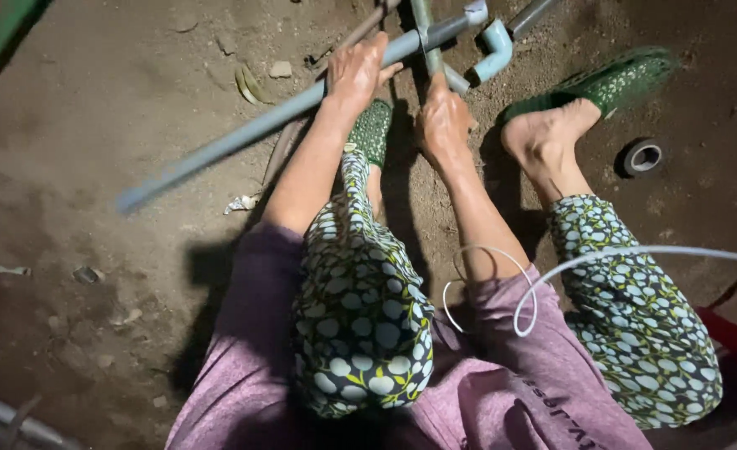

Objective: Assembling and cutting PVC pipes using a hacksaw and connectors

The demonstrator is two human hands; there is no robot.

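Left hand (357, 73), upper centre of frame, lies over a long grey pipe (243, 137) w/ fingers curled down on it, gripping. The pipe runs diagonally from left-centre up to top centre, where it meets a pipe junction (435, 42) tied w/ a vertical pipe. Right hand (443, 117), just right of the left, is bent down over the lower end of that vertical piece; fingers are folded under, so can't tell if they clamp anything. A pale blue elbow fitting (495, 46) sits just right of the junction, top centre-right. Green slipper (610, 82) on the right foot, upper right; 2nd green slipper (373, 129) shows btwn the forearms. Black tape roll (642, 157) on the dirt ground (93, 83), right side, apart from the foot. White cord (552, 275) loops across lower right over the patterned trousers (360, 317) and purple sleeves.
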